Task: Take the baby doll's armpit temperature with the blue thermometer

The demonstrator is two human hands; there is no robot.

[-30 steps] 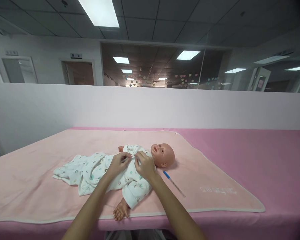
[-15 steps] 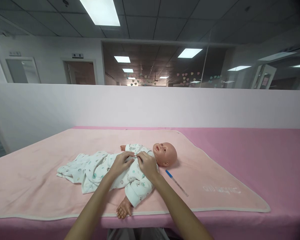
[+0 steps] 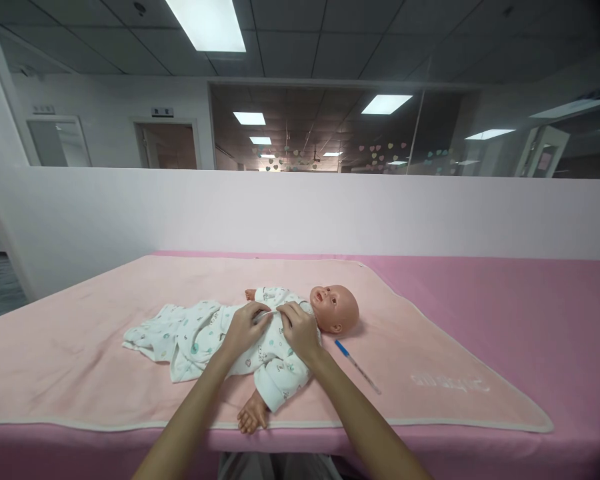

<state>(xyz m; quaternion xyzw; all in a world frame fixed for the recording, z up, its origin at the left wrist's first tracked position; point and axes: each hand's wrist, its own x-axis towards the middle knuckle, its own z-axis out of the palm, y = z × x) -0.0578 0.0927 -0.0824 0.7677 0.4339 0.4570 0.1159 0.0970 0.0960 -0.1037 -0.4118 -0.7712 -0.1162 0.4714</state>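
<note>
A baby doll (image 3: pixel 335 309) lies on its back, its bald head to the right. It wears a white printed outfit (image 3: pixel 275 347), whose loose lower part spreads to the left. Over the doll's chest, my left hand (image 3: pixel 249 328) is closed in a pinch. Facing it, my right hand (image 3: pixel 300 328) also pinches, close to the doll's neck. A thin white tie (image 3: pixel 273 311) shows between my fingertips, apparently part of the outfit; its ends are hidden by my fingers. One doll hand (image 3: pixel 253 413) sticks out of the near sleeve.
A blue-capped pen (image 3: pixel 357 367) lies right of the doll, near my right forearm. Under everything is a peach blanket (image 3: pixel 90 360) with a pale border, spread over a pink-covered table (image 3: pixel 555 320). A white partition (image 3: pixel 330 213) rises behind the table.
My fingertips have moved slightly apart, and more of the white tie shows between them. The whole view has shifted a little; the doll and pen lie as before.
</note>
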